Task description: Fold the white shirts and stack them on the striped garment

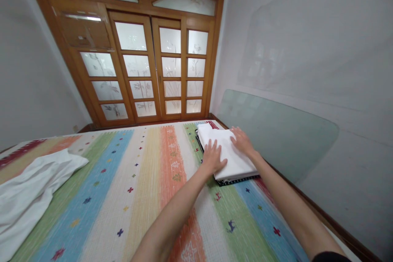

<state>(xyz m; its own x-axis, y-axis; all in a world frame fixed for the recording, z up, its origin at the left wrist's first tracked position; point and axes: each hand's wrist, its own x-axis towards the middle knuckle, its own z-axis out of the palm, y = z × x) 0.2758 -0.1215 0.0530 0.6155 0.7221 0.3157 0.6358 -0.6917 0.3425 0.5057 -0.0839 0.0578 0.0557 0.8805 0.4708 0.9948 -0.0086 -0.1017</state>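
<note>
A folded white cloth (229, 153) lies flat on top of a black folded cloth (235, 181) with a pale dotted edge, near the right side of the bed. My left hand (214, 158) rests on the near-left part of the white cloth with its fingers spread. Against the far-right part of the same cloth lies my right hand (242, 141), fingers stretched out and palm down. Neither hand grips anything. At the far left a loose, crumpled white garment (39, 188) is spread over the bed.
A colourful striped bedspread (144, 180) covers the broad surface below me. Along the right wall (307, 49) leans a pale green rounded panel (276, 127). Wooden doors with frosted panes (155, 73) stand at the far end.
</note>
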